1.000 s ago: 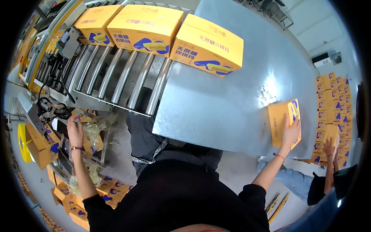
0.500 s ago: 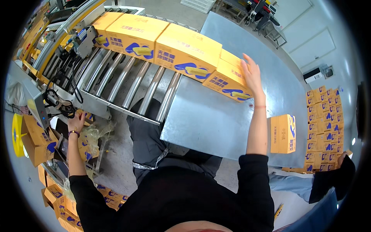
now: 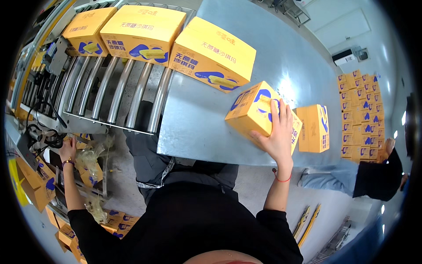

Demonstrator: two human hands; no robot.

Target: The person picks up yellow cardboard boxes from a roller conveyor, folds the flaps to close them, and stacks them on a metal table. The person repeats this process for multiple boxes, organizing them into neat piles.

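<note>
Yellow cardboard with blue patches covers the small box (image 3: 249, 110), which is turned at an angle over the near side of the metal table (image 3: 193, 114). The right hand (image 3: 279, 134) is clamped on it, fingers and thumb spread wide across its surface; whether its base is off the tabletop, I cannot tell. Just to the right, a second box (image 3: 313, 128) rests on the table. Up and to the left, a big carton (image 3: 213, 53) lies mostly on the table, in line with two more cartons (image 3: 140, 33) on the steel rollers (image 3: 121, 97).

Well apart, the left hand (image 3: 68, 149) is near black cables (image 3: 41, 134) and crumpled clear plastic (image 3: 90, 160); I cannot tell whether its fingers are apart or together. An open carton (image 3: 35, 187) is lower left. At far right, another person (image 3: 376, 176) is near stacked yellow boxes (image 3: 361, 116).
</note>
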